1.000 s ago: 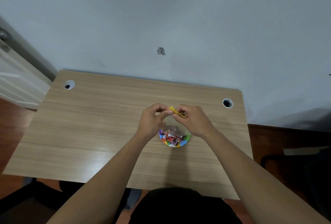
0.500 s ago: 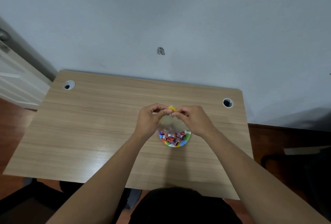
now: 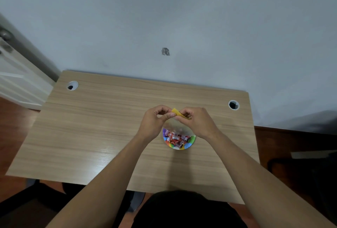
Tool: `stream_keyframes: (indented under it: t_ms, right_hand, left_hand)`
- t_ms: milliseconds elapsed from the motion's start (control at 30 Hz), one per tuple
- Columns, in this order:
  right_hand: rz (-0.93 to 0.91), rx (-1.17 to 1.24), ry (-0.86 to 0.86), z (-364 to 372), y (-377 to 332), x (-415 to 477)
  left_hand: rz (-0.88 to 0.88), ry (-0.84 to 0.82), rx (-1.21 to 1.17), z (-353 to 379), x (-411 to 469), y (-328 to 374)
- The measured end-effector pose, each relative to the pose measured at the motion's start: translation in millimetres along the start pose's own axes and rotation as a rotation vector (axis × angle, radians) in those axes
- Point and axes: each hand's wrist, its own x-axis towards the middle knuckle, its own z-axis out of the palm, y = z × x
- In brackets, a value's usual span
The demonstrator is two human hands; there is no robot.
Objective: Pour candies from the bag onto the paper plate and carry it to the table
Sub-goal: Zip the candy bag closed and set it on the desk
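A small paper plate (image 3: 190, 144) with a rainbow-coloured rim lies on the wooden table (image 3: 91, 127), right of centre. Red-wrapped candies (image 3: 175, 139) are heaped on it. Above the plate hangs a clear plastic bag (image 3: 176, 124) with a yellow top strip (image 3: 177, 113). My left hand (image 3: 154, 123) and my right hand (image 3: 197, 122) both pinch that strip, fingertips almost touching. The bag's lower part looks see-through and I cannot tell whether candies remain inside it.
Two round cable holes sit in the table's back corners, one on the left (image 3: 72, 85) and one on the right (image 3: 233, 105). A grey wall rises behind the table. A white door (image 3: 16, 83) stands at the left; a dark chair (image 3: 310, 173) is at the right.
Both hands have kept pinching the bag's yellow strip above the plate, shifting only slightly. The plate and candies have stayed where they were.
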Motion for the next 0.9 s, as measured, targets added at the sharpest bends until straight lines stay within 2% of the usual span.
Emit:
stream_keyframes:
  t_ms: [300,633,900]
  right_hand:
    - [-0.011,-0.010,-0.006,-0.6,-3.1,0.1]
    - [-0.014,-0.048,0.028,10.4,-4.8,4.4]
    - [-0.056,-0.134,0.092,9.9,-5.2,9.8]
  left_hand:
    - [-0.003,0.028,0.030,1.7,1.3,2.1]
    - [0.061,0.200,0.329,19.4,-1.5,3.5]
    - [0.030,0.301,0.208,14.7,2.2,13.1]
